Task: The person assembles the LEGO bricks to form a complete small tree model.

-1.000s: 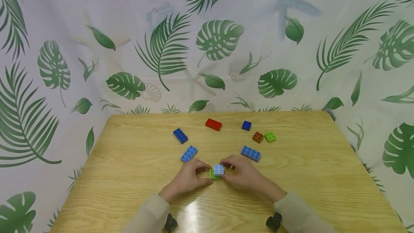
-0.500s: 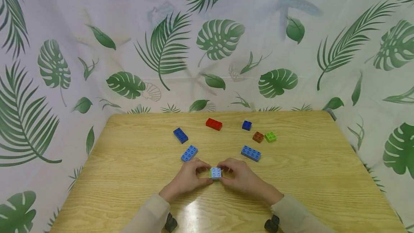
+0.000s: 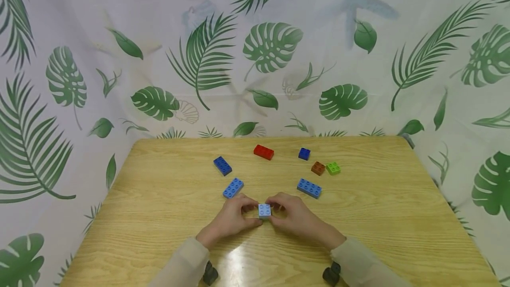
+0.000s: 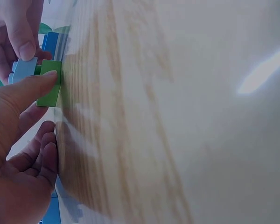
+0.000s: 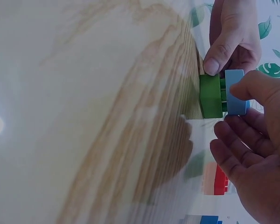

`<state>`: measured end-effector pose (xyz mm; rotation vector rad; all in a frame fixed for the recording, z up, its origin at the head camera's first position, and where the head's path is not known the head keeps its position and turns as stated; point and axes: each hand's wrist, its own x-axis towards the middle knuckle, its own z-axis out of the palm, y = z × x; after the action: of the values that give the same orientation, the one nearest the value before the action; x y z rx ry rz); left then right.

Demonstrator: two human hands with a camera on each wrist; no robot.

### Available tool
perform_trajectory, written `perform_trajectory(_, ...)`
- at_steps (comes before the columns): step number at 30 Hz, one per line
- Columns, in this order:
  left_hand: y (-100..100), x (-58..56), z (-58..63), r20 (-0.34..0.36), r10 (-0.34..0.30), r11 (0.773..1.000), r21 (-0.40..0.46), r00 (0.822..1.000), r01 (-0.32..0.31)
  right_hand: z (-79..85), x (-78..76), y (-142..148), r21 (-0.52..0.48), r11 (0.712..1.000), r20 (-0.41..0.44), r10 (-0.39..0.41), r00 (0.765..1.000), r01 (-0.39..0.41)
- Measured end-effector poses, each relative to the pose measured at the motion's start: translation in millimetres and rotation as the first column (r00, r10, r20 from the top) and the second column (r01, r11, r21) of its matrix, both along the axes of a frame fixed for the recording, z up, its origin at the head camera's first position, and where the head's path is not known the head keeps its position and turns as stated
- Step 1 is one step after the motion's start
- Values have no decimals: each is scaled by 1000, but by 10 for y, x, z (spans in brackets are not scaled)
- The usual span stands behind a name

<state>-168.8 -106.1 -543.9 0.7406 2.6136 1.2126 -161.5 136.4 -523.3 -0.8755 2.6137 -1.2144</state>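
Currently lined up: light blue block (image 3: 264,211) directly above green block (image 5: 211,96), between your hands.
Your left hand (image 3: 234,217) pinches the green one, apparently resting on the counter (image 3: 159,234); your right hand (image 3: 296,217) pinches the light blue one. Green studs (image 5: 223,95) show between; wrist views are too dim to confirm whether they've engaged. Eight-stud blue brick (image 3: 308,188) lies just beyond your right.

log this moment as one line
left hand pinches green plastic brick | right hand pinches pale-blue square plastic brick | pale-blue above green, green studs showing between
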Motion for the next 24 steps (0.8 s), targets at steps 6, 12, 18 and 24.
perform_trajectory(6,1,-7,0,-5,-1,1000,-4,1000,1,8,-5,-19,5,1000,5,5,1000,-5)
perform_trajectory(12,12,-9,-6,-7,-9,1000,-4,1000,9,16,-1,-10,22,1000,-18,6,1000,-5)
perform_trajectory(18,11,-6,3,-9,-12,1000,-6,1000,12,26,-3,18,42,999,-6,-12,1000,13)
perform_trajectory(24,6,7,30,-1,-7,1000,-5,1000,7,27,-1,31,44,999,-7,-12,1000,12)
